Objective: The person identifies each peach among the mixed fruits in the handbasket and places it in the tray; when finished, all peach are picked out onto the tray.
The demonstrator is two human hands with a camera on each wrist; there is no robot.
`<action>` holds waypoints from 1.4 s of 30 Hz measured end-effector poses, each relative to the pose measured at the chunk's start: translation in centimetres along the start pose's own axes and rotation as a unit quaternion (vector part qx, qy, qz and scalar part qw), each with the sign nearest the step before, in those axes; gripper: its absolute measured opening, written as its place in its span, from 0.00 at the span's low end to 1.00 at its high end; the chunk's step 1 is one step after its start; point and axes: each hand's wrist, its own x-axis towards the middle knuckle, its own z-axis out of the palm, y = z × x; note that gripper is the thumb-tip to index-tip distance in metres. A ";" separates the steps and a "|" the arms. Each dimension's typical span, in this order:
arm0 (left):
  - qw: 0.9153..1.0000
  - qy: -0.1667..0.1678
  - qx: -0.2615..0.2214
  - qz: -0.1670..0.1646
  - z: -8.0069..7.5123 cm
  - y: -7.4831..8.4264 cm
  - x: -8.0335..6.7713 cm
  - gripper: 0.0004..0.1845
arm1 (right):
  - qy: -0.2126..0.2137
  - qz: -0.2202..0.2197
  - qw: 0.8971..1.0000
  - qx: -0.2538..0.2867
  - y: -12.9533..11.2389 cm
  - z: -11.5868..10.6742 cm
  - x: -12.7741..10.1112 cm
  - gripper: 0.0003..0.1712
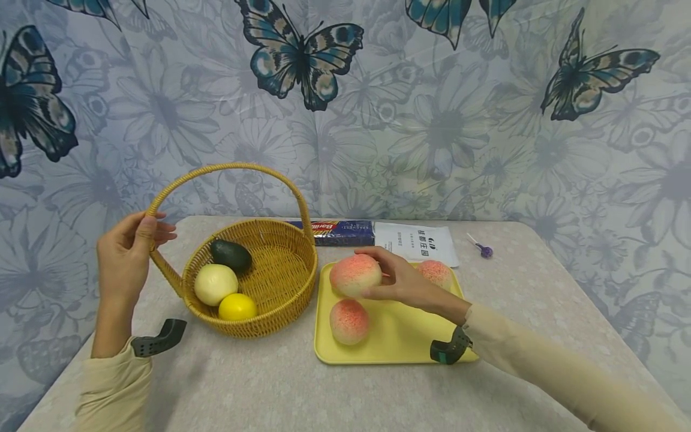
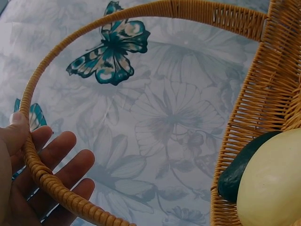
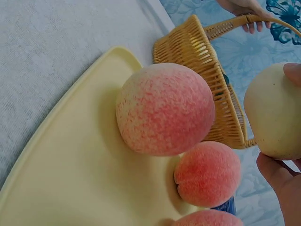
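A wicker basket [image 1: 275,264] stands at the left, its tall handle [image 1: 232,167] upright. My left hand [image 1: 126,255] holds the handle's left side between thumb and fingers. Inside the basket lie an avocado [image 1: 231,255], a pale cream round fruit [image 1: 216,284] and a lemon [image 1: 237,306]. My right hand [image 1: 402,282] grips a pink and cream peach [image 1: 353,275] over the back left of a yellow tray [image 1: 399,342]. Another peach [image 1: 349,322] rests at the tray's left, and one more [image 1: 435,273] sits at the back right, partly behind the hand. A lower peach [image 3: 207,219] is cut off in the right wrist view.
Behind the tray lie a dark blue spaghetti box [image 1: 345,233] and a white printed sheet [image 1: 418,243]. A purple lollipop [image 1: 484,251] lies at the right back. A butterfly-patterned cloth [image 1: 378,138] hangs behind the table [image 1: 259,384].
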 end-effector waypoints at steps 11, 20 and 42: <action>1.000 -0.001 -0.004 -0.006 0.0 0.1 0.0 0.16 | 0.014 0.011 1.000 -0.012 0.7 -0.7 -1.8 0.38; 1.000 0.000 -0.004 -0.002 0.0 0.1 0.0 0.16 | 0.024 0.020 0.999 -0.016 1.4 -0.8 -3.1 0.39; 1.000 0.005 -0.002 0.007 0.1 0.1 -0.1 0.16 | 0.046 0.052 0.997 -0.020 3.9 -1.5 -5.6 0.38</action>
